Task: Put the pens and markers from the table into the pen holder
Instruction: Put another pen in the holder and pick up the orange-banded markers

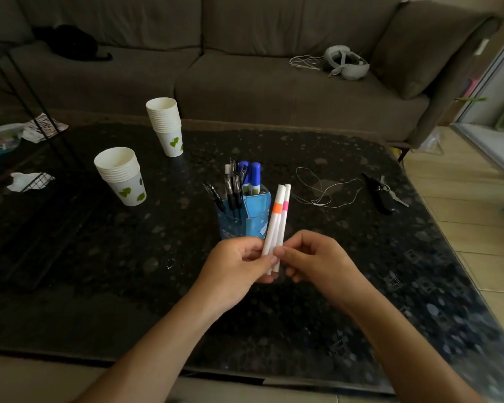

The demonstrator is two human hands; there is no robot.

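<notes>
Two white markers stand nearly upright between my hands, just in front of the pen holder: one with an orange band [275,219], one with a pink band [284,221]. My left hand [239,266] pinches their lower ends, and my right hand [312,257] touches the same ends with its fingertips. The blue pen holder [255,219] stands mid-table right behind them. It holds several black pens [232,187] and two blue-capped markers [252,175].
Two stacks of paper cups [120,175] [166,126] stand at the left on the dark glass table [361,257]. A thin cord [323,193] and keys [383,193] lie to the right. A small ring [170,263] lies left of my hands. A sofa with a headset [346,62] is behind.
</notes>
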